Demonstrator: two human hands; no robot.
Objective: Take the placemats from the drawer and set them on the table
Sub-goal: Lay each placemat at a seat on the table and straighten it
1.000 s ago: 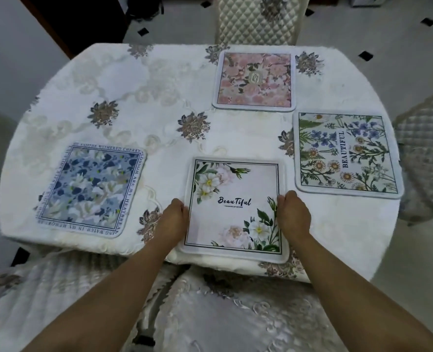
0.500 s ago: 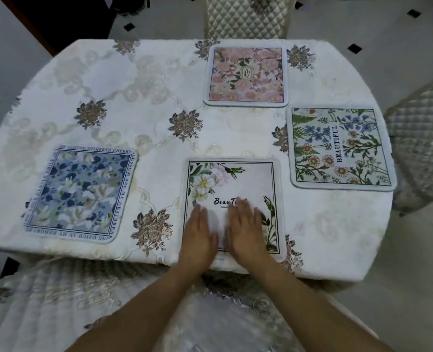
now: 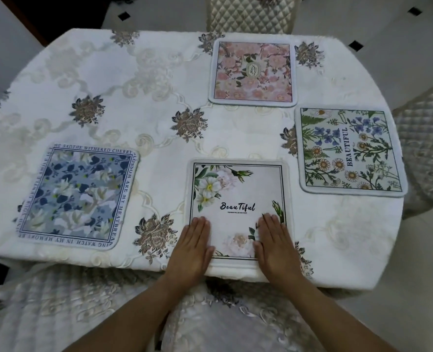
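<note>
Several square placemats lie flat on the table (image 3: 139, 102), which wears a white embroidered cloth. The white placemat with "Beautiful" lettering (image 3: 238, 199) is at the near edge. My left hand (image 3: 192, 246) rests flat on its near left corner, fingers together and stretched out. My right hand (image 3: 276, 243) rests flat on its near right corner in the same way. Neither hand grips anything. A blue floral placemat (image 3: 75, 196) lies to the left, a pink floral placemat (image 3: 253, 72) at the far side, a green botanical placemat (image 3: 350, 151) at the right.
Quilted chairs stand around the table: one at the far side (image 3: 251, 13), one at the right (image 3: 426, 138), and one under my arms (image 3: 58, 308). The floor is pale tile with small black diamonds (image 3: 356, 45). No drawer is in view.
My hands went from the mat's side edges to its middle, then slid apart to its near corners, palms flat. The mat sits a little straighter.
</note>
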